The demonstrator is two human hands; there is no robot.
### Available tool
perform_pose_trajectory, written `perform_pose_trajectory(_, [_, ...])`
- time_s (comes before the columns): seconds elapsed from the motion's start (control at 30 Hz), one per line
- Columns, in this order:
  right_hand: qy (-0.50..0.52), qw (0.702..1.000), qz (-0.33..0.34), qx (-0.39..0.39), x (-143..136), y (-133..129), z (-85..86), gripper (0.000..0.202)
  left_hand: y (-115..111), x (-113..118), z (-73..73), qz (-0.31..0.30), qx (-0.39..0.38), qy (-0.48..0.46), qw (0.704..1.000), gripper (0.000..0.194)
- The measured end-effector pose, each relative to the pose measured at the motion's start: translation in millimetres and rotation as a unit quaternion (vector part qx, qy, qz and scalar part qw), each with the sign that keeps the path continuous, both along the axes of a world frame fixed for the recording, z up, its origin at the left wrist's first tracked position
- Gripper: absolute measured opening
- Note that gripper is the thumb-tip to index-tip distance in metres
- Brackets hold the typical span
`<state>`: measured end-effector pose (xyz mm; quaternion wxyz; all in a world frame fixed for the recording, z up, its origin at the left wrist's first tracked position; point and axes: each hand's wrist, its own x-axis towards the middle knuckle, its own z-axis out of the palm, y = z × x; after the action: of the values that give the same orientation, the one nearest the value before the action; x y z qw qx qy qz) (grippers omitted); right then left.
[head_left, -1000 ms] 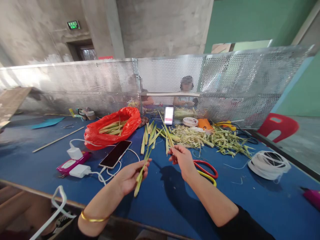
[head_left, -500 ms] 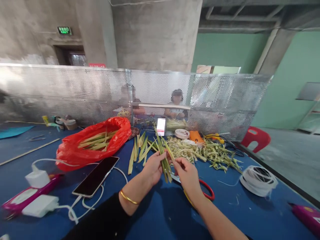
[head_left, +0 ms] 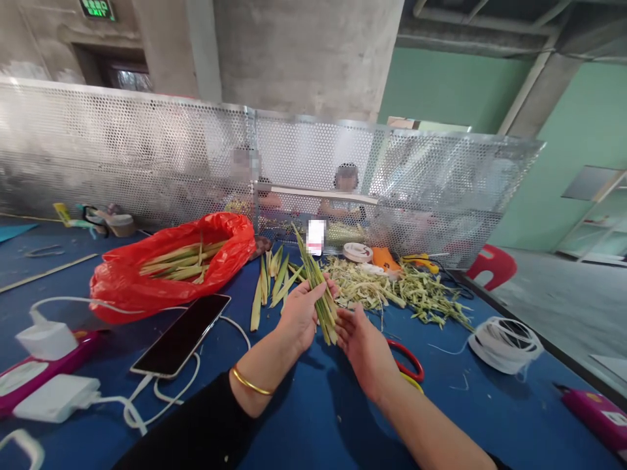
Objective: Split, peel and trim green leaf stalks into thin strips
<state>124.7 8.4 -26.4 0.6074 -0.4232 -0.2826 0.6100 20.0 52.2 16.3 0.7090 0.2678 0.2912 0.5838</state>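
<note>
My left hand (head_left: pixel 300 318) is closed around a bundle of green and yellowish leaf strips (head_left: pixel 327 312), thumb across the front. The strips slant up and away to the left, their lower ends fanned out. Just right of these ends, my right hand (head_left: pixel 363 352) has its fingers stretched out and thumb raised. Its fingertips are at the bundle's edge; whether they touch it I cannot tell. Partly behind my right hand lie scissors with red and yellow handles (head_left: pixel 412 362). Several loose leaf strips (head_left: pixel 277 279) rest on the blue table beyond my left hand.
A red plastic bag (head_left: pixel 115 288) holds more strips. Near it lie a phone (head_left: pixel 183 334) with a white cable and a purple power strip (head_left: pixel 83 359). Leaf scraps (head_left: pixel 360 284), a tape roll (head_left: pixel 357 252) and a white cord coil (head_left: pixel 506 346) are rightward. People sit behind a perforated metal screen (head_left: pixel 313 150).
My right hand has let go of the strip it pinched and opened its fingers beside the bundle. The bundle now leans more to the left. The view has tilted down slightly.
</note>
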Motion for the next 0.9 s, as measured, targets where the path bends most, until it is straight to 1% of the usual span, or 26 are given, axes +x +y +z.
perform_pose_trajectory(0.07, [0.090, 0.994, 0.042, -0.055, -2.4, -2.2, 1.4, 0.052, -0.2, -0.1, 0.4, 0.016, 0.015, -0.011, 1.000, 0.015])
perform_pose_trajectory(0.13, [0.147, 0.983, 0.079, -0.070, -3.8, -3.7, 2.1, 0.056, -1.5, 1.4, -0.9, 0.014, 0.029, -0.012, 0.999, 0.014])
perform_pose_trajectory(0.17, [0.168, 0.979, 0.088, -0.069, -4.1, -4.2, 2.7, 0.057, -2.5, 2.7, -2.1, 0.010, 0.035, -0.006, 0.999, 0.013])
perform_pose_trajectory(0.33, [0.236, 0.969, 0.065, -0.032, -2.7, -4.3, 10.5, 0.060, -10.0, 12.1, -12.1, -0.021, 0.046, 0.041, 0.998, 0.015])
perform_pose_trajectory(0.5, [0.279, 0.958, 0.061, -0.007, -0.8, -3.6, 15.3, 0.058, -14.7, 18.6, -18.1, -0.037, 0.061, 0.085, 0.994, 0.019])
perform_pose_trajectory(0.67, [0.279, 0.958, 0.062, -0.008, -0.3, -2.6, 11.8, 0.061, -16.4, 19.3, -15.1, -0.028, 0.067, 0.099, 0.992, 0.020])
perform_pose_trajectory(0.9, [0.272, 0.960, 0.061, -0.020, -1.6, -4.4, 13.1, 0.054, -18.0, 19.0, -15.3, -0.031, 0.075, 0.112, 0.990, 0.025])
